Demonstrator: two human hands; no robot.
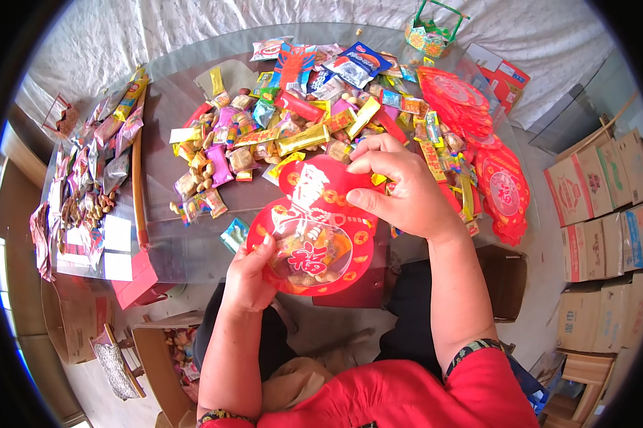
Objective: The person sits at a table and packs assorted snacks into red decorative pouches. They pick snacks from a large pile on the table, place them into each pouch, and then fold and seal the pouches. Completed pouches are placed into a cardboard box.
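A red gourd-shaped gift pouch is held up over the near edge of the glass table. Through its round clear window, peanuts and wrapped snacks show in the lower part. My left hand grips the pouch's lower left edge, thumb on the front. At the upper right edge, my right hand pinches the pouch between thumb and fingers. Just beyond lies a heap of wrapped sweets and snacks, with peanuts among them. To the right of my right hand are stacked flat red pouches and more of them.
The glass table has a curved far edge. A wooden stick separates more snack packets on the left. A green-handled basket stands at the back right. Cardboard boxes are stacked at right; an open carton sits below left.
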